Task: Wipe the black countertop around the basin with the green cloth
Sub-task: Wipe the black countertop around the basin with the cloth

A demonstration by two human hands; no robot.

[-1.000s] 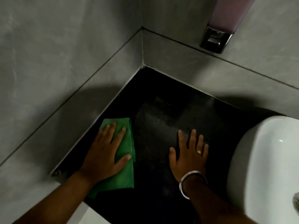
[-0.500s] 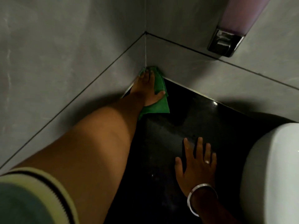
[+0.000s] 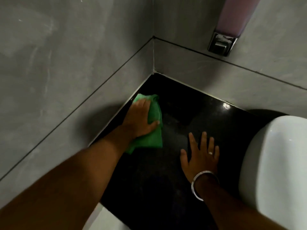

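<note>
Pulled back from the wall corner: left hand [image 3: 140, 119] flat, pressing green cloth [image 3: 149, 135] on black bench [image 3: 191, 113] along the wall. Right hand [image 3: 201, 155] splayed, empty, bracing near basin [image 3: 274, 163]. Corner likely done; wiping continues.

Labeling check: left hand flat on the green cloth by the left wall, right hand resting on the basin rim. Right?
Not quite. The right hand lies flat on the black countertop, short of the basin, as the head view shows. The left hand is on the green cloth by the wall.
</note>
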